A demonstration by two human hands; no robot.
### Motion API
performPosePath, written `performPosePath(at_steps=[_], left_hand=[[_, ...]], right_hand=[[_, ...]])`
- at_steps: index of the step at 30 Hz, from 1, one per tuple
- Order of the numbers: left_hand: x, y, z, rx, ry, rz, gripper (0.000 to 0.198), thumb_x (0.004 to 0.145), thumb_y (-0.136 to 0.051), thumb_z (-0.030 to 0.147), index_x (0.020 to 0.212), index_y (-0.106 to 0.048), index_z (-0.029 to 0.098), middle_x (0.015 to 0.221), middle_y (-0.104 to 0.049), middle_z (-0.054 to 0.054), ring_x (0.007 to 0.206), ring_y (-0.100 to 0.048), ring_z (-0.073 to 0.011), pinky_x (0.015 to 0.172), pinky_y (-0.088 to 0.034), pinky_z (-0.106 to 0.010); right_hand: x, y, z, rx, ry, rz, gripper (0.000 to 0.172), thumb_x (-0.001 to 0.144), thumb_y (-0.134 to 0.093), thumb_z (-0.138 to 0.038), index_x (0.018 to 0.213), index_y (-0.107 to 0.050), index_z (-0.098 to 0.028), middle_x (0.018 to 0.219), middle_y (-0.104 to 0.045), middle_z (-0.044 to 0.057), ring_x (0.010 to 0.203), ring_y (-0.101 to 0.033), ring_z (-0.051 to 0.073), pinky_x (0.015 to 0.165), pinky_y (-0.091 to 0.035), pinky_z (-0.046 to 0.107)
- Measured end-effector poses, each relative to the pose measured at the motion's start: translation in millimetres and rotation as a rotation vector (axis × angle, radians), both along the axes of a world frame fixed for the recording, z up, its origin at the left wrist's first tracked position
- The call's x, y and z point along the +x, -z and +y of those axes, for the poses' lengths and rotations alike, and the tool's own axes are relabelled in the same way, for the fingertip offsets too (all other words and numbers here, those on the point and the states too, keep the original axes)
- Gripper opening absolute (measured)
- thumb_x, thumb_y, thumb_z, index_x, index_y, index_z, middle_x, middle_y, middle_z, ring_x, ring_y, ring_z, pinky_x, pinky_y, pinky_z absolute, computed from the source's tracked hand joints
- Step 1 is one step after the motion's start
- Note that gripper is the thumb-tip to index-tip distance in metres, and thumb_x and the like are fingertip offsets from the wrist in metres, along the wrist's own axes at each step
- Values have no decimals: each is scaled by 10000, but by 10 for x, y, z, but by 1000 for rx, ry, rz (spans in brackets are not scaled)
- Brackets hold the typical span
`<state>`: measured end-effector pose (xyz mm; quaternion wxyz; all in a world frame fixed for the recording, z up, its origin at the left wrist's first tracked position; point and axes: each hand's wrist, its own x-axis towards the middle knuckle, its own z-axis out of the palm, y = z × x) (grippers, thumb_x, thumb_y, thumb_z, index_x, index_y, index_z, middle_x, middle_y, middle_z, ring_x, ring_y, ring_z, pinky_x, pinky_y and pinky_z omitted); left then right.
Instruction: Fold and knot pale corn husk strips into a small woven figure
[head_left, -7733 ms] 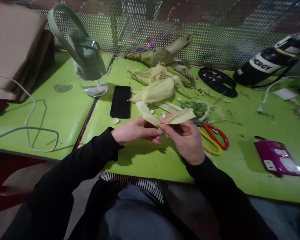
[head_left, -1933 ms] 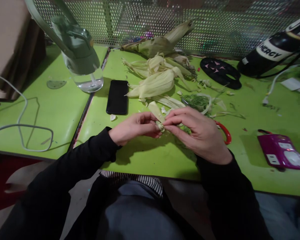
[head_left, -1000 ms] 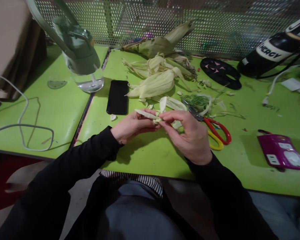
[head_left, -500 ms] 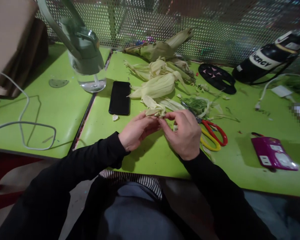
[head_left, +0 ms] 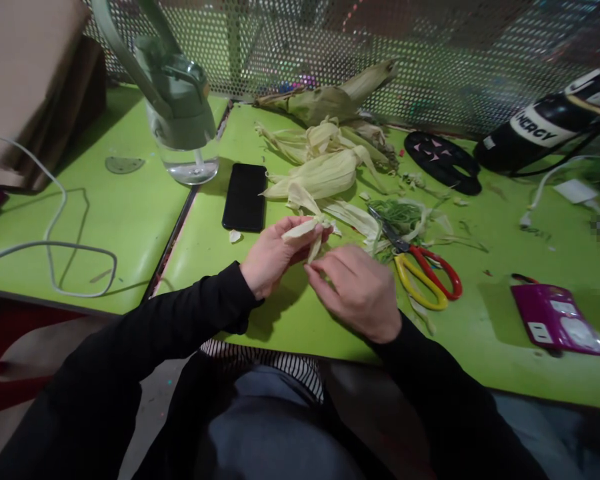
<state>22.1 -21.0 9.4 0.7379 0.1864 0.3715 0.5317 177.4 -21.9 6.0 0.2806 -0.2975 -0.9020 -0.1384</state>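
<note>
Pale corn husk strips [head_left: 303,230] gathered in a small bundle are pinched in my left hand [head_left: 273,257], fingers closed around them above the green table. My right hand [head_left: 357,287] is closed just to the right, its thumb and fingertip at the lower end of a narrow husk strip [head_left: 315,249] hanging from the bundle. Beyond my hands lies a pile of dry husks [head_left: 320,175]. Scissors [head_left: 423,270] with one red and one yellow handle lie right of my right hand, their blades beside green shreds [head_left: 395,215].
A black phone [head_left: 245,198] and a water bottle [head_left: 185,133] stand to the left, near a white cable [head_left: 55,220]. At the right are a black palette-shaped piece [head_left: 443,162], a black flask [head_left: 540,130] and a purple pouch [head_left: 557,317]. A perforated metal screen [head_left: 280,47] closes the back.
My right hand has moved down and toward me, drawing a husk strip down from the bundle. My left hand keeps its hold. The view has shifted slightly.
</note>
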Motion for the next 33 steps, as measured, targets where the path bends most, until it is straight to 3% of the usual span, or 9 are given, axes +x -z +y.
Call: performPosePath(at_steps=[3,7,10,13,17,20,22,28,33], left_hand=[[-32,0,19,23,41,-8,126,857,-700,167,891,-582,137,838,-742,-31,781,-693,-108,821,-525,-271],[-102,-15,63,104,142,-14,87,889,-646,132,913,-562,137,714,-698,4,652,-655,-80,671,-509,-206],[-145,-38,81,114,382,24,131,891,-637,119,1006,-575,124,697,-668,7,606,-631,-77,576,-471,-184],[-152,-63,63,141,431,75,190,890,-627,133,1064,-552,137,727,-645,7,565,-575,-67,487,-392,-168],[-135,-104,-7,165,413,163,137,895,-549,146,1029,-530,170,681,-540,45,475,-381,-30,433,-231,-157],[-110,-140,-60,174,420,274,103,859,-530,125,943,-506,179,593,-382,92,451,-259,-26,430,-183,-162],[-82,-153,-79,233,440,357,188,808,-603,104,940,-492,179,578,-356,110,455,-273,-25,433,-217,-160],[-17,-86,-61,480,355,398,323,729,-768,190,957,-543,147,814,-603,18,714,-559,-75,675,-474,-203],[-87,-41,-54,584,434,616,287,820,-717,361,960,-612,133,780,-590,4,609,-458,-71,562,-408,-217]], right_hand=[[24,-9,10,-118,-97,52,148,891,-648,-214,749,-613,-193,718,-646,31,691,-584,176,628,-475,316],[116,-58,106,-469,-12,562,121,955,-582,-324,944,-624,-210,975,-690,54,992,-644,205,869,-508,363],[149,-105,156,-793,61,675,285,1025,-427,-391,1175,-604,-227,1208,-668,79,1192,-601,218,1032,-462,412],[134,-128,145,-998,63,603,381,1024,-387,-489,1139,-644,-232,1067,-707,60,1022,-656,201,940,-511,363],[114,-121,83,-980,157,604,426,1002,-397,-566,1090,-632,-222,706,-588,-2,611,-536,148,602,-456,306],[110,-100,58,-962,181,592,415,980,-436,-590,1104,-611,-234,670,-529,-21,559,-458,131,538,-379,294],[103,-77,57,-1014,147,620,393,961,-477,-596,1106,-602,-253,684,-537,-25,549,-451,124,520,-366,286],[58,-32,50,-1203,-23,895,240,942,-571,-509,997,-545,-277,651,-500,-56,498,-454,101,453,-378,239],[78,-84,56,-1018,3,816,284,931,-579,-523,959,-610,-242,706,-536,-29,608,-509,112,547,-438,255]])
